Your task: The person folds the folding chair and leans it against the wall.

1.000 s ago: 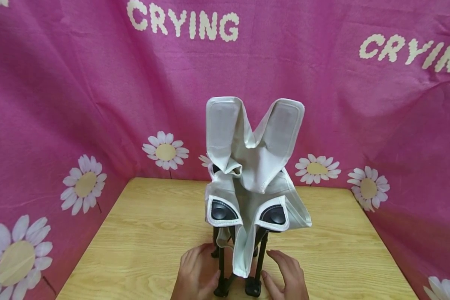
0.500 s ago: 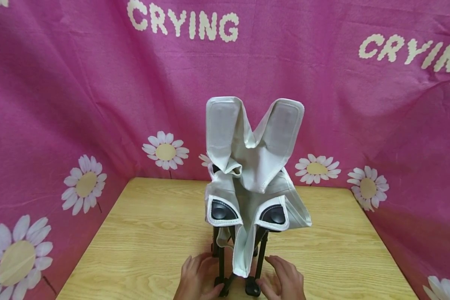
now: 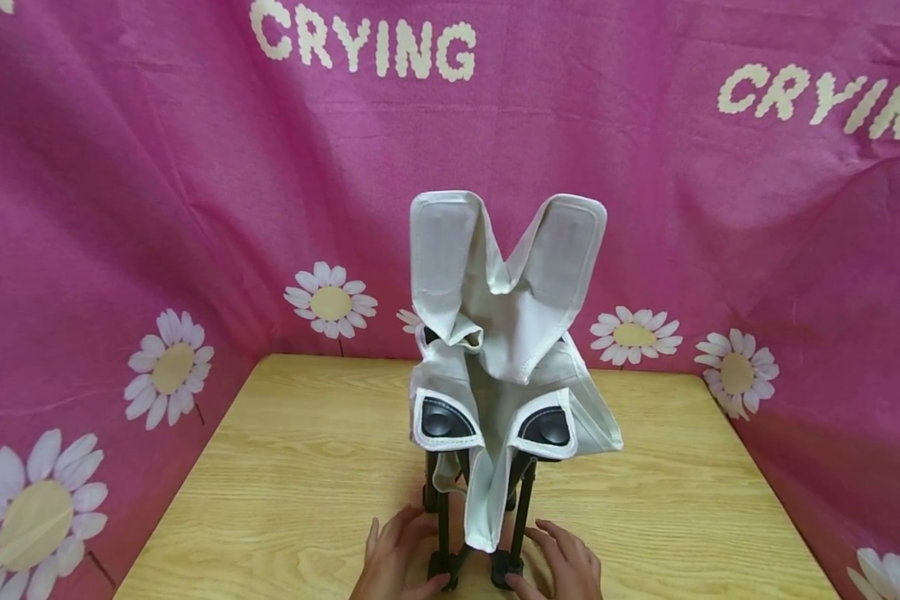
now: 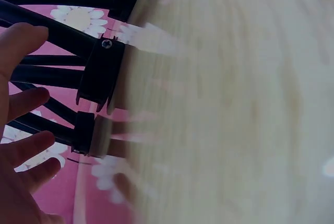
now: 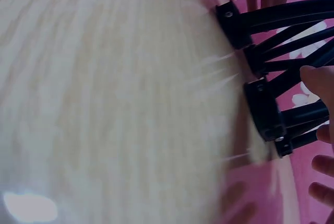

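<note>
A small folding chair with pale grey fabric [image 3: 506, 333] and thin black legs [image 3: 523, 508] stands partly folded, its fabric sagging in a V. Black patches cover its two front corners. My left hand [image 3: 386, 567] is beside the legs on the left, fingers spread, thumb right at the front left foot [image 3: 441, 567]. On the other side my right hand [image 3: 573, 567] reaches in likewise, thumb at the front right foot [image 3: 505, 567]. Both wrist views show extended fingers; the left thumb [image 4: 34, 36] and right thumb [image 5: 313, 80] overlap the black legs there.
The chair stands on a wood-grain table [image 3: 307, 450]. A pink cloth [image 3: 345, 167] printed with daisies and white lettering hangs behind the table and along both sides.
Both hands have drawn slightly closer to the front legs and down toward the near table edge, thumbs now by the feet. The chair has stayed in place.
</note>
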A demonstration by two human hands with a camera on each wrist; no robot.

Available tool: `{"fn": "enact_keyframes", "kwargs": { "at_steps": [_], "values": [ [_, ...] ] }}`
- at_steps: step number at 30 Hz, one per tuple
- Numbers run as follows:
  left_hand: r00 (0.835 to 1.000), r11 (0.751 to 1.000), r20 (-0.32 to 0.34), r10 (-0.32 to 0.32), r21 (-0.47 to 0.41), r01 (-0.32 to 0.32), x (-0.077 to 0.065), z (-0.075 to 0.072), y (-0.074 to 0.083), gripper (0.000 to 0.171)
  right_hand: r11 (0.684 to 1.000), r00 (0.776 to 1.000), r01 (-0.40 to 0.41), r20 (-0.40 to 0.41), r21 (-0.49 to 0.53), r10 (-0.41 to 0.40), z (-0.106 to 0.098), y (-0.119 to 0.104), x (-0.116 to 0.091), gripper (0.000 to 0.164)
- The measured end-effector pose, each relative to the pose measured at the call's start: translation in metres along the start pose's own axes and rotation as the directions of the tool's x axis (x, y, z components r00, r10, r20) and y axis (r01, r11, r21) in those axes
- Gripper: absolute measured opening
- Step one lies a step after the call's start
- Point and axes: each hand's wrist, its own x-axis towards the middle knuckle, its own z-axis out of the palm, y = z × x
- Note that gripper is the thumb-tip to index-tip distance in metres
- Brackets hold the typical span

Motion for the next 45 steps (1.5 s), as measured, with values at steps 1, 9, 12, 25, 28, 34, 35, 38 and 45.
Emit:
{"fn": "enact_keyframes", "kwargs": {
  "at_steps": [1,9,12,25,28,34,35,38,45],
  "values": [
    [1.000,1.000,0.009,-0.005,-0.009,0.005,0.000,0.001,-0.001,0.048,1.000,1.000,-0.007,0.007,-0.003,0.007,0.001,0.000,-0.001,0.055],
    [0.998,0.999,0.045,-0.038,-0.014,0.039,-0.002,0.007,-0.005,0.051,0.999,0.998,-0.044,0.050,-0.001,0.044,0.007,0.004,-0.006,0.054],
    [0.994,0.997,0.080,-0.074,-0.028,0.077,-0.003,0.008,-0.005,0.053,1.000,0.999,-0.029,0.031,0.000,0.029,0.009,0.006,-0.007,0.054],
    [0.984,0.991,0.122,-0.127,-0.032,0.131,-0.004,0.011,-0.008,0.050,1.000,0.999,0.002,0.043,0.031,-0.003,0.015,0.012,-0.010,0.051],
    [0.983,0.988,0.125,-0.136,-0.055,0.144,-0.004,0.012,-0.010,0.048,0.999,0.999,0.025,0.021,0.025,-0.025,0.015,0.013,-0.011,0.047],
    [0.984,0.985,0.106,-0.140,-0.089,0.150,-0.006,0.013,-0.011,0.046,0.999,1.000,0.021,0.014,0.030,-0.022,0.015,0.012,-0.012,0.041],
    [0.984,0.983,0.106,-0.146,-0.097,0.156,-0.006,0.013,-0.011,0.046,0.999,1.000,0.014,0.019,0.031,-0.015,0.015,0.011,-0.012,0.040],
    [0.979,0.979,0.118,-0.164,-0.104,0.177,-0.006,0.014,-0.012,0.046,1.000,0.999,-0.009,0.037,0.029,0.008,0.015,0.010,-0.012,0.039],
    [0.960,0.959,0.180,-0.217,-0.144,0.244,-0.003,0.011,-0.011,0.043,0.999,0.999,-0.030,0.043,0.021,0.029,0.015,0.009,-0.012,0.036]
  ]
}}
